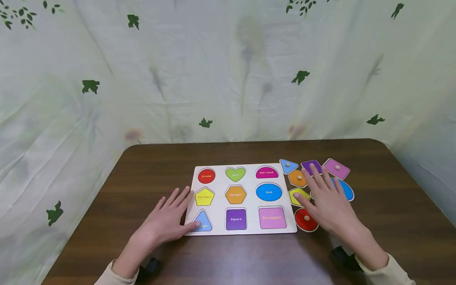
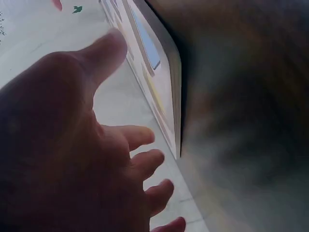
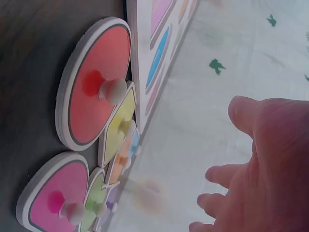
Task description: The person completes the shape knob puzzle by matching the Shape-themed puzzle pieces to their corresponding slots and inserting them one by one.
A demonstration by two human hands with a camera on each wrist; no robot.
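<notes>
A white shape puzzle board (image 1: 219, 219) lies flat on the table, printed with labelled shapes. My left hand (image 1: 165, 221) is at its left edge, fingers spread, thumb over the printed blue triangle (image 1: 204, 223). Right of the board my right hand (image 1: 333, 208) hovers with straight, spread fingers above loose knobbed pieces, gripping none. Around it are a red circle (image 1: 302, 222), yellow pentagon (image 1: 296, 200), orange hexagon (image 1: 295, 180), blue triangle piece (image 1: 285, 168), purple square (image 1: 307, 166), pink rectangle (image 1: 338, 169) and blue oval (image 1: 348, 192). The right wrist view adds a magenta half round (image 3: 43, 208) and green heart (image 3: 95, 197), mostly hidden under that hand in the head view.
The dark wooden table (image 1: 156, 166) extends on both sides of the board. Behind it hangs a pale curtain (image 1: 199, 87) with green leaf and bird-like prints. Some loose pieces lie close against the board's right edge.
</notes>
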